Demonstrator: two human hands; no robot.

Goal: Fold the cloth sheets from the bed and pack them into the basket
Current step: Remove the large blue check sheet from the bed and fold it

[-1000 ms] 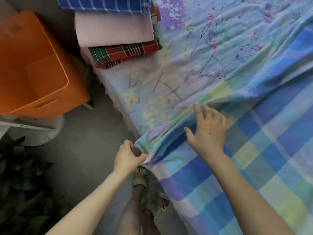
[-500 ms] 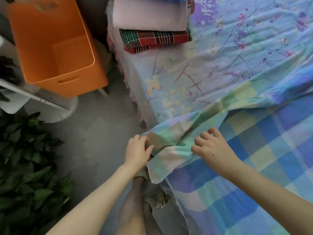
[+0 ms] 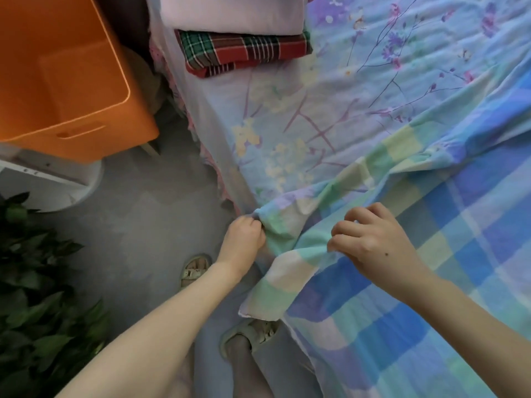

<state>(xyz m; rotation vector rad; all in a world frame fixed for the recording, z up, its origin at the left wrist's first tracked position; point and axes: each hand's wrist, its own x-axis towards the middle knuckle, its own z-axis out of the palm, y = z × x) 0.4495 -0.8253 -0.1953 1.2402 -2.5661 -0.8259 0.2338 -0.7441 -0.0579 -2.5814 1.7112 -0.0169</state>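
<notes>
The blue, green and cream checked cotton sheet (image 3: 431, 254) lies spread over the near right part of the bed (image 3: 330, 110), its corner bunched at the bed's edge and one flap hanging down toward the floor. The step in hand looks like taking hold of that corner to begin a fold. The left hand (image 3: 244, 237) is at the bed's edge with its fingers (image 3: 255, 225) curled tight round a gathered bit of the sheet's edge. The right hand (image 3: 373, 242) rests on top of the sheet just beside it, its fingers (image 3: 342, 228) bent and seemingly pinching a ridge of cloth, though the pinch itself is partly hidden. The next move likely calls for pulling the two grips apart to tauten the edge, then carrying it across the bed. At the far corner of the bed sit a folded pale pink sheet (image 3: 232, 12) on a folded red and green tartan sheet (image 3: 244, 53). The orange plastic basket (image 3: 86, 130) stands off the bed to the left, well apart from the hands.
</notes>
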